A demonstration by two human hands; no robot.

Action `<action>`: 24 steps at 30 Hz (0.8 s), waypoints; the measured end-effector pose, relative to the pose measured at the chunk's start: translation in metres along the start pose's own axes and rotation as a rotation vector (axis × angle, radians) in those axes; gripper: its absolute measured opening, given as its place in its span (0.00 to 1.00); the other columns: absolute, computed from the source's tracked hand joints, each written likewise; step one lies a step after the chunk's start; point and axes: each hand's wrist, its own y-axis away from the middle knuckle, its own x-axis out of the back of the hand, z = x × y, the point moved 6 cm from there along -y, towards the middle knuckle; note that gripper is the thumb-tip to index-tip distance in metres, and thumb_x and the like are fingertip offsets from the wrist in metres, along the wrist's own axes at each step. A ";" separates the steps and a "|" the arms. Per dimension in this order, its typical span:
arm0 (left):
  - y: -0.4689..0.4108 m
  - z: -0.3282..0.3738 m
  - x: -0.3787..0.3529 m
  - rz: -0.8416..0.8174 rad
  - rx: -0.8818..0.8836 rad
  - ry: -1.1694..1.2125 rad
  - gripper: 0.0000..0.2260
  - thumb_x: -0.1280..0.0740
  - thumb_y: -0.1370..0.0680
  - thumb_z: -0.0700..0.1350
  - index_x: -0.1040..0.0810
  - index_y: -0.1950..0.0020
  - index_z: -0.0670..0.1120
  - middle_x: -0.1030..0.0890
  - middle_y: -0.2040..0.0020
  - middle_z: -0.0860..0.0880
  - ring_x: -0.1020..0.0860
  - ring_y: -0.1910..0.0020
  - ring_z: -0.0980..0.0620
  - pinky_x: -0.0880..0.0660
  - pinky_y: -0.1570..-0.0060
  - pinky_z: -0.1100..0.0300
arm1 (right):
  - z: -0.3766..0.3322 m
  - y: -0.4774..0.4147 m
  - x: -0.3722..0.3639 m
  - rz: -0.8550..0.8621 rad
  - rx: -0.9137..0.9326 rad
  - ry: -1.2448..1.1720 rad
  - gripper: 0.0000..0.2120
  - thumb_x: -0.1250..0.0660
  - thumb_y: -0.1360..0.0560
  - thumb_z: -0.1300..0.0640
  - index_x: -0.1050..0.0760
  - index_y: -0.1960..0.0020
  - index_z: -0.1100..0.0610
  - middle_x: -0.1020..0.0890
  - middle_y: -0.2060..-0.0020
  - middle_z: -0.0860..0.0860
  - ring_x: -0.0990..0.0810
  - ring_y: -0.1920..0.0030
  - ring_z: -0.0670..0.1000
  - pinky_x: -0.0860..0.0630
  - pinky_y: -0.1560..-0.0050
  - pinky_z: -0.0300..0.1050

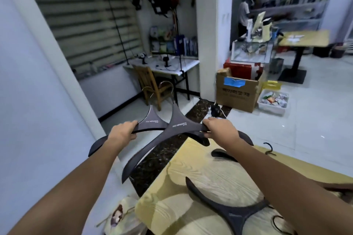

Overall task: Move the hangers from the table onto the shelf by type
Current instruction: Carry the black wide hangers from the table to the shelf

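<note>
I hold two wide dark grey hangers with white lettering in the air past the table's far edge. My left hand (123, 130) grips one arm of the left hanger (152, 120). My right hand (219, 128) grips one arm of the right hanger (177, 124), which crosses over the first. Their metal hooks point away from me. A third dark hanger (227, 206) of the same kind lies flat on the light wooden table (191, 187). Another dark hanger end (221, 153) shows beside my right forearm.
A cardboard box (236, 91) and a white bin of packets (273, 101) stand on the floor ahead. A wooden chair (150, 86) sits by a white desk (168, 66). A person (243, 13) stands by far shelves. A bag (122, 215) lies at the table's left.
</note>
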 end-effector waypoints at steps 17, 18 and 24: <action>0.219 -0.071 0.052 0.029 0.409 -0.140 0.15 0.41 0.21 0.44 0.35 0.35 0.48 0.23 0.45 0.46 0.23 0.49 0.44 0.31 0.56 0.56 | -0.144 0.050 0.040 0.053 0.376 -0.141 0.09 0.37 0.24 0.52 0.28 0.48 0.57 0.21 0.51 0.54 0.21 0.51 0.60 0.30 0.58 0.49; 0.235 -0.079 0.053 0.016 0.437 -0.147 0.15 0.41 0.21 0.44 0.35 0.35 0.48 0.23 0.45 0.46 0.23 0.49 0.44 0.31 0.56 0.56 | -0.157 0.053 0.039 0.045 0.399 -0.157 0.09 0.37 0.24 0.52 0.28 0.49 0.57 0.21 0.51 0.54 0.21 0.51 0.60 0.31 0.59 0.49; 0.332 -0.131 0.048 0.014 0.602 -0.076 0.10 0.40 0.22 0.46 0.32 0.41 0.48 0.21 0.49 0.46 0.22 0.52 0.43 0.32 0.58 0.57 | -0.240 0.069 0.048 0.059 0.546 -0.208 0.11 0.37 0.24 0.46 0.29 0.53 0.54 0.19 0.54 0.54 0.21 0.53 0.60 0.35 0.62 0.45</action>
